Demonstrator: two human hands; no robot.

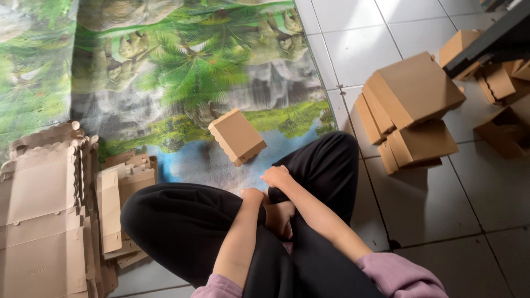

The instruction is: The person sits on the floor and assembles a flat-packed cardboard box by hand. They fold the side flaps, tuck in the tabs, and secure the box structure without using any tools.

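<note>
Printed mat (182, 72) bears folded box (237, 136); both hands empty.

Left hand (253, 194) and right hand (275, 175) rest empty.

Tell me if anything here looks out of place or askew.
One folded cardboard box lies tipped at an angle alone on the printed mat, apart from the pile of folded boxes on the tiled floor, which itself leans unevenly. The left hand and right hand hold nothing.
</note>
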